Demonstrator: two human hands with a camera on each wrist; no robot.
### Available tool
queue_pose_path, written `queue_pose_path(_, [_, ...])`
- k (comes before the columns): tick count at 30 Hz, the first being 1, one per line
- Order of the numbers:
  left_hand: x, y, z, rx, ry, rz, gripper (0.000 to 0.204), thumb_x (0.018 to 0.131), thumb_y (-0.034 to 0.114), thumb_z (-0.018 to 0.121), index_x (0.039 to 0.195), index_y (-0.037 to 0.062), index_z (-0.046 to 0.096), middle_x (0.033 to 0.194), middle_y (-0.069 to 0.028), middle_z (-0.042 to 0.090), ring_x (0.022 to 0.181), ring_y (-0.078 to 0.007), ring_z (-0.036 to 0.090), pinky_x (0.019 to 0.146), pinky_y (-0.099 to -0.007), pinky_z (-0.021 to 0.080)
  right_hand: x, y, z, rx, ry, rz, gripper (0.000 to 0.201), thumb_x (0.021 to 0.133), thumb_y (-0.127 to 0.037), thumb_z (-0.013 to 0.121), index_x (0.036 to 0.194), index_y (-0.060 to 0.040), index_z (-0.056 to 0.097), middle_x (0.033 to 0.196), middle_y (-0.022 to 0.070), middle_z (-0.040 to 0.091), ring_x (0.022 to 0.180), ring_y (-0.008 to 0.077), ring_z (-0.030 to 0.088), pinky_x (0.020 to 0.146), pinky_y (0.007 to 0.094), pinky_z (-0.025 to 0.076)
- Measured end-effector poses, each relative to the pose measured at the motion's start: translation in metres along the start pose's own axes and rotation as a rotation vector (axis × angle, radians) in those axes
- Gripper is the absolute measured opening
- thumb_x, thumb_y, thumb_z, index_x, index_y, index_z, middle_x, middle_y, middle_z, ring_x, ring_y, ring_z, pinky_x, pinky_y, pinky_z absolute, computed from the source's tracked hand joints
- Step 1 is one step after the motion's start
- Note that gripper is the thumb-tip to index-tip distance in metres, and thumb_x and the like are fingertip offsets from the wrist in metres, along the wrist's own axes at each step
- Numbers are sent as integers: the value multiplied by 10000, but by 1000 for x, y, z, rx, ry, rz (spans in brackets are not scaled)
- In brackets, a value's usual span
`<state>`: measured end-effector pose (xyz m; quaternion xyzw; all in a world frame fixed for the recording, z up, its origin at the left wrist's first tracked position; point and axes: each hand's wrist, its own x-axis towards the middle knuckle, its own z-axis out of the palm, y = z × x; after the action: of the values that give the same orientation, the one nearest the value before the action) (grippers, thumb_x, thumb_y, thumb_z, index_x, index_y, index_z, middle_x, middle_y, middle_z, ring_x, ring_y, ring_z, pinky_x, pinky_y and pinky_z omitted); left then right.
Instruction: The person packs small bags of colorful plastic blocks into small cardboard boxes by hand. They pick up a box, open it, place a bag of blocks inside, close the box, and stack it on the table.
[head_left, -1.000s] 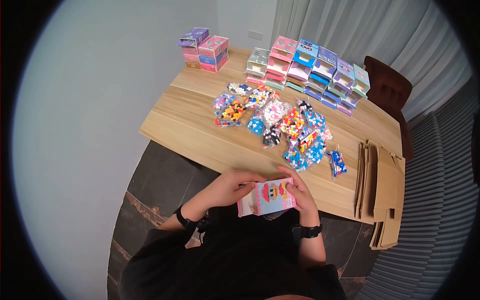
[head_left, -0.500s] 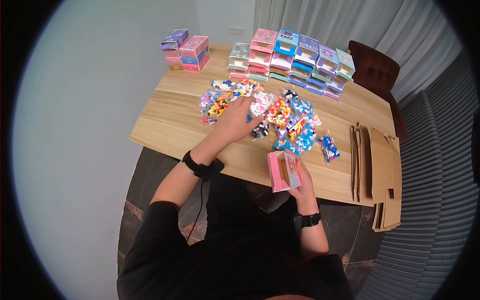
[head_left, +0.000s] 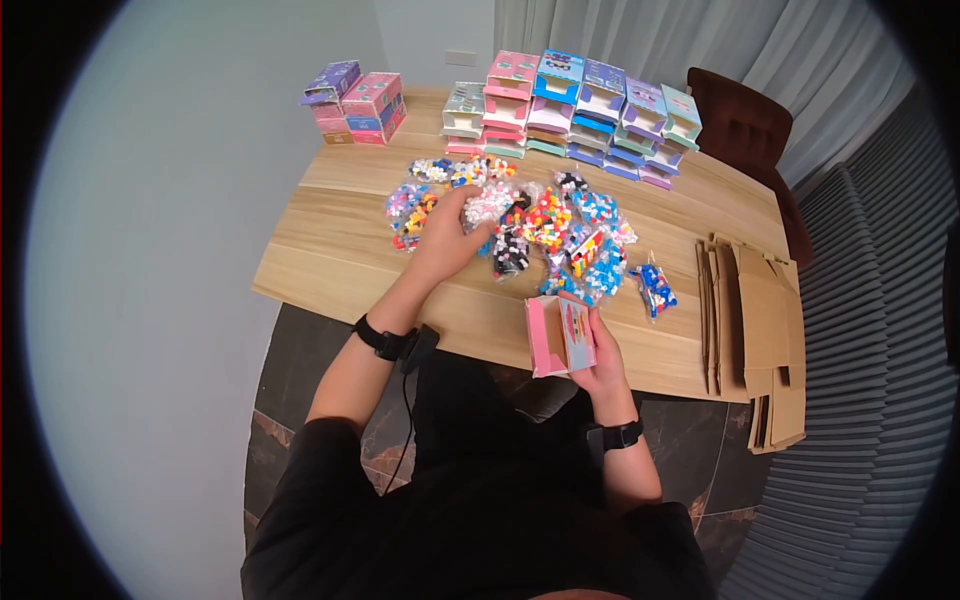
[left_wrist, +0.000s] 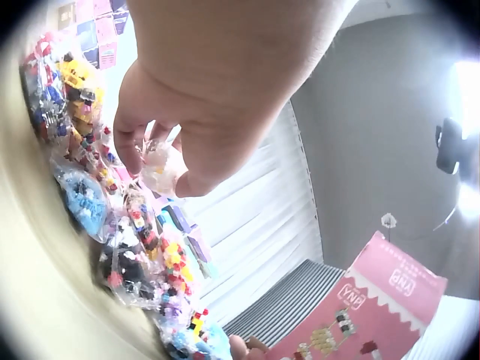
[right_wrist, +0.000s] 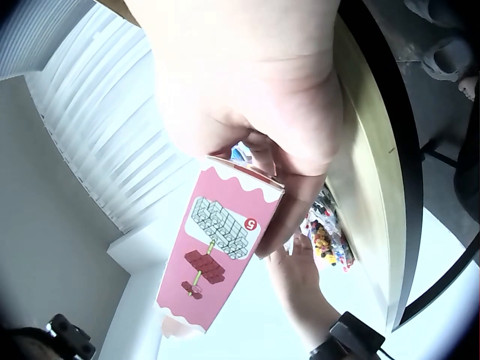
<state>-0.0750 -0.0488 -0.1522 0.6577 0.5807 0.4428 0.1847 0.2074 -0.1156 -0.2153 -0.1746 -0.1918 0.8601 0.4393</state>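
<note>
My left hand reaches over the middle of the table and pinches a clear bag of white and pink building bricks between thumb and fingers. In the left wrist view that bag hangs below the fingertips. Other bags of bricks lie around it, with a bag of black bricks just to its right. Near the front edge, my right hand grips a small pink cardboard box, its open end facing left. Brick drawings cover the pink side of the box in the right wrist view.
Opened boxes stand stacked along the back, and closed-looking boxes at back left. A lone bag of blue bricks lies right of the pile. Flattened brown cardboard leans at the right edge; a brown chair stands behind.
The left hand has left the box, reached forward to the pile and taken hold of the white and pink bag. The right hand has turned the box so its open end faces left.
</note>
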Motion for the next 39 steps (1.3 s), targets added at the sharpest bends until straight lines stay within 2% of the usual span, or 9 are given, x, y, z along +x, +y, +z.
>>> queue_pose_path(3, [-5, -1, -6, -621, -88, -316, 416, 916, 182, 635, 1279, 31, 498, 1184, -139, 601, 1025, -247, 622, 832, -314, 506, -1, 0, 4, 16, 0, -2, 505, 1053, -355, 343, 1432, -25, 392, 1328, 117, 560, 1206, 239, 561, 1025, 400, 451])
queue_pose_path(6, [-5, -10, -17, -1253, -187, -459, 385, 980, 230, 548, 1298, 26, 476, 1205, -138, 589, 1027, -231, 626, 829, -290, 515, -1, -1, 0, -18, -51, 8, 497, 1054, -341, 340, 1433, -22, 386, 1341, 121, 552, 1218, 240, 554, 1033, 405, 447])
queue_pose_path(9, [-6, -13, -19, -1578, -177, -676, 379, 1001, 220, 487, 1306, -3, 452, 1224, -161, 583, 1097, -271, 599, 886, -335, 537, 0, -1, 1, -29, -72, 9, 488, 1055, -331, 338, 1431, -23, 385, 1346, 127, 548, 1227, 248, 549, 1039, 410, 445])
queue_pose_path(12, [-6, -18, -18, -1727, -196, -744, 403, 1010, 237, 462, 1323, -14, 431, 1236, -193, 572, 1112, -314, 591, 931, -353, 528, 0, -1, 0, -31, -58, 13, 482, 1055, -328, 339, 1426, -24, 389, 1343, 137, 548, 1230, 259, 548, 1038, 416, 447])
queue_pose_path(18, [-12, -13, -16, -1773, -250, -770, 463, 1018, 333, 424, 1350, 10, 429, 1233, -187, 584, 1091, -307, 602, 902, -355, 533, 0, 0, -3, -46, -67, 13, 478, 1055, -331, 337, 1418, -26, 394, 1338, 150, 548, 1225, 269, 553, 1032, 423, 454])
queue_pose_path(21, [-17, -17, -17, -1766, -322, -728, 464, 1023, 363, 405, 1343, 30, 448, 1204, -166, 611, 1033, -281, 631, 838, -341, 551, 0, -1, -2, -54, -66, 10, 482, 1055, -335, 334, 1419, -25, 394, 1337, 147, 549, 1224, 265, 554, 1032, 418, 453])
queue_pose_path(24, [-21, -7, -20, -1721, -305, -743, 453, 1025, 371, 401, 1331, 43, 466, 1166, -147, 636, 972, -261, 654, 776, -329, 561, 0, 0, -2, -49, -59, 7, 484, 1056, -336, 330, 1419, -23, 395, 1340, 143, 547, 1230, 259, 548, 1035, 413, 449])
queue_pose_path(30, [-32, 12, -24, -1720, -327, -656, 448, 1024, 403, 391, 1326, 84, 480, 1146, -139, 658, 936, -262, 677, 728, -329, 556, 1, 0, 4, -60, -29, -7, 484, 1055, -329, 337, 1420, -18, 394, 1351, 145, 537, 1245, 255, 533, 1049, 407, 434])
queue_pose_path(39, [-44, 38, -32, -1648, -383, -649, 437, 1031, 418, 374, 1316, 106, 485, 1096, -111, 659, 872, -219, 667, 641, -276, 486, 1, -1, 5, -69, -35, -20, 481, 1048, -302, 374, 1424, -4, 377, 1362, 157, 523, 1252, 262, 525, 1059, 411, 424])
